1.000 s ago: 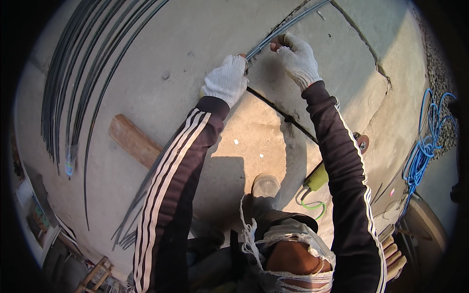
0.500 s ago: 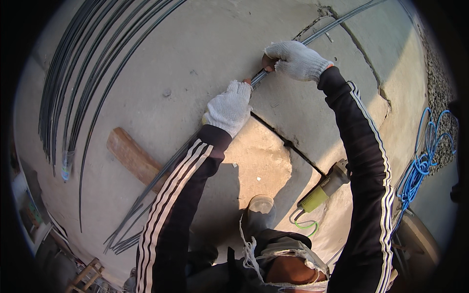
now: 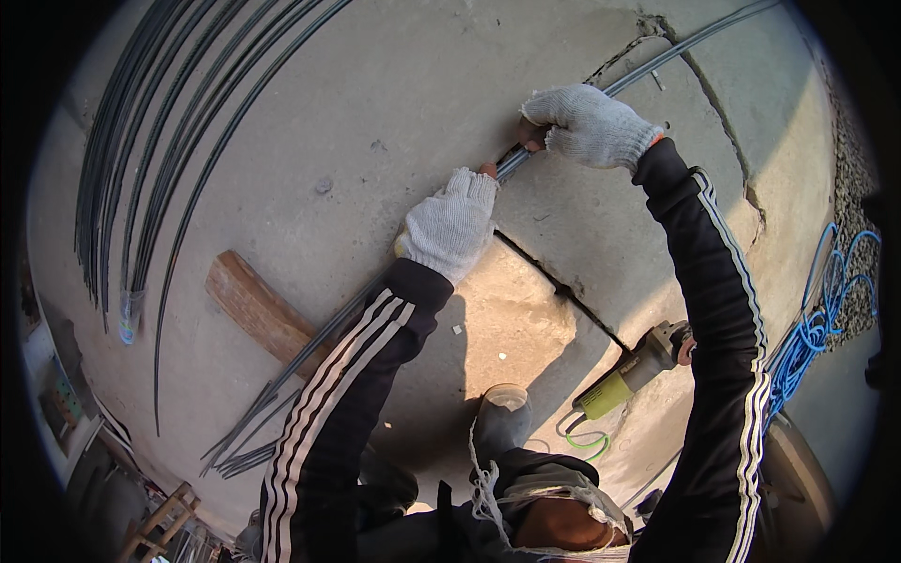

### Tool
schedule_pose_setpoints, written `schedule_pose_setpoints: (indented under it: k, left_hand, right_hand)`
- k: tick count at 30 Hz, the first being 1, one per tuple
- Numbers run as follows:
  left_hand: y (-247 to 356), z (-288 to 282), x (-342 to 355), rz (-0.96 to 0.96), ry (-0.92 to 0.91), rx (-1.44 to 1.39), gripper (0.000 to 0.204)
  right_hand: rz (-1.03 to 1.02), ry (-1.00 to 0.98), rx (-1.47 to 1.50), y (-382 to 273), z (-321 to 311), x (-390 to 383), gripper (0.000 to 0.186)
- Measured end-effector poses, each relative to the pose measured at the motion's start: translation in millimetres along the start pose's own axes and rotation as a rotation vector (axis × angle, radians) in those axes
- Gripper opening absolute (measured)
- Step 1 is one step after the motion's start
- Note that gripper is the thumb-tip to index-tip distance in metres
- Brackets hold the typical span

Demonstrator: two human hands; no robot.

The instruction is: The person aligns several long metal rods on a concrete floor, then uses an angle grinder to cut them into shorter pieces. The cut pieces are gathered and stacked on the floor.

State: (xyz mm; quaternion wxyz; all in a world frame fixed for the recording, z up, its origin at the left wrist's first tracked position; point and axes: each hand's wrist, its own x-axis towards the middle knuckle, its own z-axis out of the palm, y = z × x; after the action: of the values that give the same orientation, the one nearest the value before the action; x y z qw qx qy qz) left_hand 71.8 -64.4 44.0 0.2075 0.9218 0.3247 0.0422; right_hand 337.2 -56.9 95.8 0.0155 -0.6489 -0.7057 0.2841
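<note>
A bundle of long steel rods (image 3: 648, 68) runs diagonally from the lower left to the upper right, passing through both hands. My left hand (image 3: 450, 223), in a white knit work glove with bare fingertips, is closed around the bundle near the middle. Farther along it, up and to the right, my right hand (image 3: 591, 127) wears the same kind of glove, its thumb and fingers curled round the rods. Only a short stretch of rods shows between the hands. The lower length passes behind my left forearm and over a wooden plank (image 3: 267, 305).
More dark rods (image 3: 155, 141) lie in a curved stack at the left, beside a clear plastic bottle (image 3: 129, 317). A green angle grinder (image 3: 624, 375) rests near my right forearm. Blue hose or cable (image 3: 812, 328) is coiled at the right. Cracks (image 3: 563, 289) cross the concrete floor.
Both hands have shifted slightly to the right in the picture, still gripping the rods. The floor and grinder also appear a little shifted, as the view has moved.
</note>
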Motion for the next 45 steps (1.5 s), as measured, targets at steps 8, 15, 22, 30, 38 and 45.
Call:
schedule_pose_setpoints:
  k: [8,15,22,30,38,45]
  left_hand:
    - [0.3,-0.4,1.1,-0.009,-0.023,-0.006,0.054]
    - [0.1,0.6,1.8,0.000,-0.040,0.008,0.058]
    - [1.0,2.2,1.3,-0.002,-0.048,0.020,0.057]
    - [0.7,1.7,-0.3,0.023,-0.011,-0.007,0.057]
    - [1.2,3.9,-1.3,0.031,0.013,0.016,0.053]
    - [-0.1,8.5,-0.4,0.023,0.012,0.032,0.054]
  right_hand:
    - [-0.029,-0.019,-0.054,-6.4,-1.6,1.1,0.039]
    - [0.054,-0.233,-0.078,-22.8,-18.3,16.3,0.044]
    - [0.063,-0.170,-0.020,-24.4,-22.1,11.4,0.045]
    - [0.086,-0.291,0.003,-27.4,-26.8,14.4,0.046]
    - [0.048,-0.191,-0.020,-25.8,-18.5,13.7,0.047]
    - [0.053,-0.220,0.015,-19.6,-18.0,12.9,0.043]
